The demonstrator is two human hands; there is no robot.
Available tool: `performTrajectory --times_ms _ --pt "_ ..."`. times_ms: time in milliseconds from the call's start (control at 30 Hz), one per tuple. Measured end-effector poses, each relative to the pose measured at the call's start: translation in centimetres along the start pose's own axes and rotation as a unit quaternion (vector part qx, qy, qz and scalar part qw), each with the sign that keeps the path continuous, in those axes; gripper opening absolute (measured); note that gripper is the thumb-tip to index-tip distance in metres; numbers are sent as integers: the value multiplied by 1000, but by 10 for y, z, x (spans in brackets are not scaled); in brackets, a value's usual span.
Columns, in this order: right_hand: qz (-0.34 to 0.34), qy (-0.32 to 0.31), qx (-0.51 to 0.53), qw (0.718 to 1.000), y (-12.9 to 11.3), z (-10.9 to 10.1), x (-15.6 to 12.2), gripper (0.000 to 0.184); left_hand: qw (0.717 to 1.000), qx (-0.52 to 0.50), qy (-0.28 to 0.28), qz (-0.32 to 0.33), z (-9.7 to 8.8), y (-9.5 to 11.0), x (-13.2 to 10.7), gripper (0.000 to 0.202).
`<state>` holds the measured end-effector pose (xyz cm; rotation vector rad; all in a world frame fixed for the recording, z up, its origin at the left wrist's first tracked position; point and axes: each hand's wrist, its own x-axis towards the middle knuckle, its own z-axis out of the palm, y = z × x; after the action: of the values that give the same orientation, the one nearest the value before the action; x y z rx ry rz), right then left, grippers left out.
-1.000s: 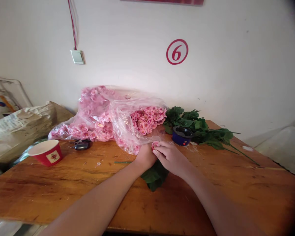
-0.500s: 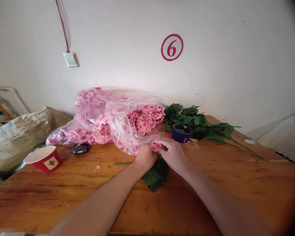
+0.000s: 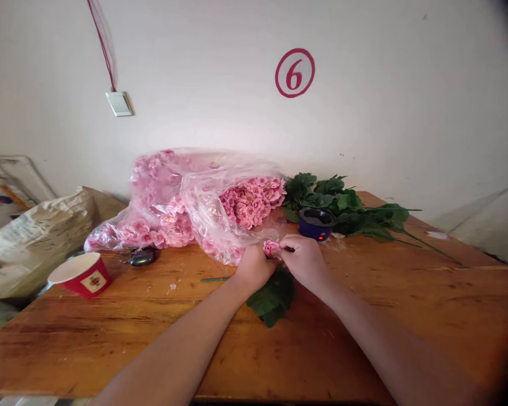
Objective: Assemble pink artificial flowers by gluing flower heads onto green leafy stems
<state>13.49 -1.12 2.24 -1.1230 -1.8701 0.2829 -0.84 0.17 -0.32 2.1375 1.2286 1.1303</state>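
Note:
At the middle of the table, my left hand (image 3: 255, 266) is closed around a green artificial stem. Its dark leaves (image 3: 271, 300) hang below my wrists, and a thin stem end (image 3: 214, 279) sticks out to the left. A small pink artificial flower (image 3: 271, 248) sits between my two hands. The fingers of my right hand (image 3: 307, 260) are pinched at the flower's right side; exactly what the fingertips grip is partly hidden. Just beyond my hands lies an open clear plastic bag (image 3: 195, 186) full of pink flower heads (image 3: 254, 203).
Behind my right hand stands a dark blue pot (image 3: 315, 230) with a red light. Leafy green stems (image 3: 355, 211) lie at the back right. To the left are a red paper cup (image 3: 82, 276), a black rounded object (image 3: 143, 257) and a large sack (image 3: 34, 242) beside the table.
My right hand has shifted slightly right and its fingers are bunched tighter, so more of the pink flower shows. The whole view has moved a little.

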Motion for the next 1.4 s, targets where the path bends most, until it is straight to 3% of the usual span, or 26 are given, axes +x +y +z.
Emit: performTrajectory --times_ms 133,167,233,333,467,600,733,900,1000,1133,1267,1400 --pt "134 50 95 985 9 -23 10 18 989 -138 -1 -60 -6 4 2 57" --pt "156 73 134 976 14 -30 14 17 985 -161 1 -67 -8 6 3 58" --pt "176 120 225 951 25 -40 19 20 986 -153 21 -61 -13 10 4 42" --pt "188 141 333 913 32 -48 23 22 999 -27 32 -7 -22 19 6 9" --pt "187 121 376 899 29 -46 23 23 985 137 -75 75 -28 28 3 16" --pt "180 107 365 907 32 -42 24 25 950 257 -150 96 -24 26 0 22" --pt "144 106 292 940 30 -53 23 25 938 280 -173 113 -18 20 0 27" --pt "48 170 103 979 2 -99 28 23 939 281 -144 133 -12 17 -3 28" --pt "28 119 -47 991 -2 -124 48 19 934 292 -141 148 -8 15 -5 31" --pt "-55 38 -258 964 25 -131 89 20 932 299 -129 159 -7 14 -5 33" --pt "29 -71 -329 941 59 -119 116 18 932 294 -128 171 -8 12 -5 32" --pt "161 -90 -308 933 76 -104 124 10 924 312 -130 180 -7 11 -5 33"
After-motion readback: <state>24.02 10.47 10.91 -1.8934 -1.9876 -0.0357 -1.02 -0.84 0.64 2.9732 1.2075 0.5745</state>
